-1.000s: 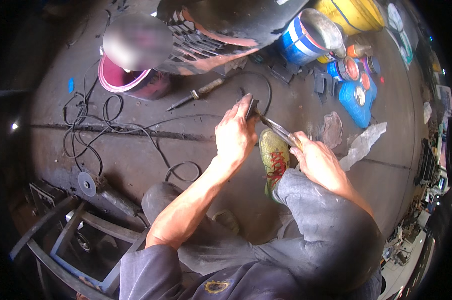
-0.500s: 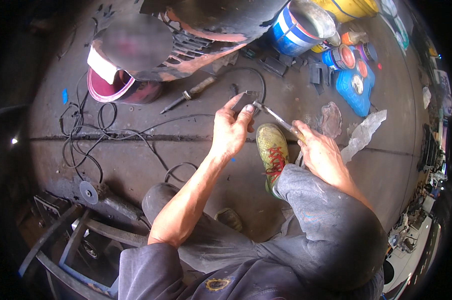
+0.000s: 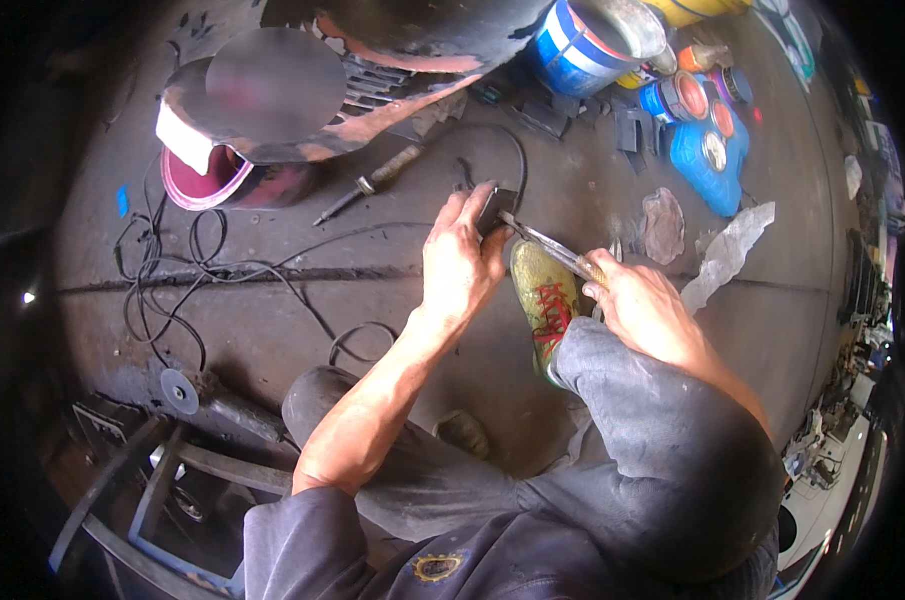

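My left hand [image 3: 460, 255] is closed around a small dark flat piece [image 3: 494, 208], its fingers bent along the piece's edge. My right hand [image 3: 637, 305] grips a long metal plier-like tool [image 3: 552, 246] by its worn yellowish handle. The tool's tip meets the dark piece beside my left fingers; whether it bites the piece or only touches it I cannot tell. Just beneath the tool is a yellow-green shoe [image 3: 540, 290] with red laces. On the floor beyond my left hand lies a soldering iron [image 3: 368, 186] with a thick handle.
A dark bumper with a grille [image 3: 412, 100] rests over a pink-lined bucket [image 3: 207, 182]. Black cable [image 3: 262, 265] loops across the left floor, near an angle grinder [image 3: 207, 395] and a metal frame [image 3: 112, 490]. Far right stand a blue-white bucket [image 3: 577, 55], cans [image 3: 687, 95] and dark scraps [image 3: 632, 135].
My left hand has turned over so its back shows, and the dark piece has rotated with it. The tool has shifted slightly down and left with my right hand.
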### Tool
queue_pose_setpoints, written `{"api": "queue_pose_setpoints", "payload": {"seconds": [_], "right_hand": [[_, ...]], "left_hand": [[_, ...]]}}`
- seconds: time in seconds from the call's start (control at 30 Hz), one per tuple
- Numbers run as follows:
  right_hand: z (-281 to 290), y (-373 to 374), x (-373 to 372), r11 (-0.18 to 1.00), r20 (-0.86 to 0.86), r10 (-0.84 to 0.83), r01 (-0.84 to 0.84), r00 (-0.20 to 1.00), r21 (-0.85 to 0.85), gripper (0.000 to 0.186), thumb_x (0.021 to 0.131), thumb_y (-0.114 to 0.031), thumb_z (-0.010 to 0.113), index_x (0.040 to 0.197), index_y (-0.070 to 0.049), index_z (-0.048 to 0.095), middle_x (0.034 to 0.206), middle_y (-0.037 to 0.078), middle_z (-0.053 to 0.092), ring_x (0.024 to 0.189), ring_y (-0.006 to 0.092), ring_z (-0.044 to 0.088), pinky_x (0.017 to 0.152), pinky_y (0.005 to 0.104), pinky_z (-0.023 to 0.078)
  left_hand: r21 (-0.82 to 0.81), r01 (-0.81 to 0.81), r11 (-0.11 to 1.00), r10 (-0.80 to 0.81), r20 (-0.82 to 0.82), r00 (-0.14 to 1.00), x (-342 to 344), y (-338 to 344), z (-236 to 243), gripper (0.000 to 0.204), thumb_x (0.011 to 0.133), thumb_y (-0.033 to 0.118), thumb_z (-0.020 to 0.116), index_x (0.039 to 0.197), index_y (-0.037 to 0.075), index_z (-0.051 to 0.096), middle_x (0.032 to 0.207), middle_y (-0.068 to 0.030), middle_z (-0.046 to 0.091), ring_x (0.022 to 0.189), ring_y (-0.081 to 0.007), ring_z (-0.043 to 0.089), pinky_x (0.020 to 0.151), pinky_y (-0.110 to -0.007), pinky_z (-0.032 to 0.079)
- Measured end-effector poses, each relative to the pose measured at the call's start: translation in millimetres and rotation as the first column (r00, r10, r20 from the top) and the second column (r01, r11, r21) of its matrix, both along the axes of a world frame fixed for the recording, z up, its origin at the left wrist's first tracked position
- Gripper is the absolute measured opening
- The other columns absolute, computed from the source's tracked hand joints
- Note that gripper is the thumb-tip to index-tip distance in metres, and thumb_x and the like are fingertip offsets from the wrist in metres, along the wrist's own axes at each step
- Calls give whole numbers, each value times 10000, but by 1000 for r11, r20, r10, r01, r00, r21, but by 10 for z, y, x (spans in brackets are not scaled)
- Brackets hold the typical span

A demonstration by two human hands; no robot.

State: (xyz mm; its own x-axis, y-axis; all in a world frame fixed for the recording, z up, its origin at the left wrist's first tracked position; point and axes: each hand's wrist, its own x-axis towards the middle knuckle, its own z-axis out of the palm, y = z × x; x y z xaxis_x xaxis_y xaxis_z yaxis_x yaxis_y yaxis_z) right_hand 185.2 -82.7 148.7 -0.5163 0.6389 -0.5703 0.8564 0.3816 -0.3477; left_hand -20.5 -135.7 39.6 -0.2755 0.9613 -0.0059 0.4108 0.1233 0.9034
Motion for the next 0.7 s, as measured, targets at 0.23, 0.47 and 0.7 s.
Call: {"api": "queue_pose_setpoints", "payload": {"seconds": [0.23, 0.47, 0.7], "right_hand": [[-451, -36, 182, 994, 68, 103, -99, 992, -55, 247, 937, -121, 561, 1116, 44, 519, 730, 254, 630, 735, 447, 643, 672, 536, 478], [-368, -48, 287, 999, 42, -42, 42, 998, 5, 369, 933, -124, 566, 1269, 11, 497, 773, 259, 648, 753, 437, 647, 686, 520, 489], [-348, -44, 318, 999, -9, -51, 51, 999, -15, 441, 936, -120, 575, 1358, -28, 485, 849, 251, 665, 803, 449, 639, 736, 514, 484]], "left_hand": [[-146, -21, 989, 4, -112, 994, 303, -101, -510, 494, 802, 13, 696, 1282, 4, 577, 1006, -166, 683, 850, -328, 685, 803, -390, 549], [-368, 219, 903, 107, 689, 717, 91, 87, -298, 365, 991, 150, 527, 1296, -48, 560, 767, -103, 694, 620, -108, 614, 624, -282, 538], [-318, 246, 916, 93, 762, 641, 86, 49, -206, 354, 990, 127, 515, 1306, -28, 555, 718, -91, 677, 573, -113, 602, 575, -275, 513]]}}
